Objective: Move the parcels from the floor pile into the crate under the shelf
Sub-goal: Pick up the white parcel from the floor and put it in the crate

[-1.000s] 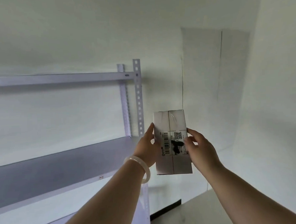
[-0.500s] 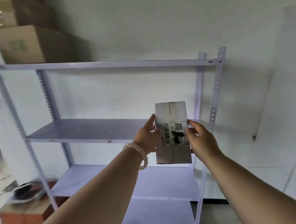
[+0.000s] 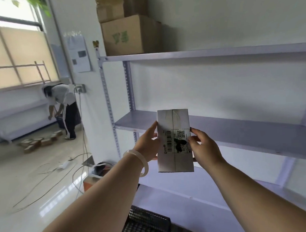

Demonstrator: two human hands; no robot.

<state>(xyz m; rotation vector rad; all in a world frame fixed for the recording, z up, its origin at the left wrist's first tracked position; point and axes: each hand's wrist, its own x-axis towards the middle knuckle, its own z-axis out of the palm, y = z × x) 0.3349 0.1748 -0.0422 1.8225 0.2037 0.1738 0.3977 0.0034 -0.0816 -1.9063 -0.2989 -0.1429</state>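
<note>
Standing behind the held parcel (image 3: 174, 141): shelf (image 3: 238, 127), crate (image 3: 145, 226) below.

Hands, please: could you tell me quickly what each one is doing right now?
Left hand: holding the parcel, left edge.
Right hand: holding the parcel, right edge.

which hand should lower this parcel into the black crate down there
Left, probably. Both hands grip the parcel, the left hand on its left edge and the right hand on its right. The black crate sits low and left of the parcel, so the right hand would have to cross over.
</note>
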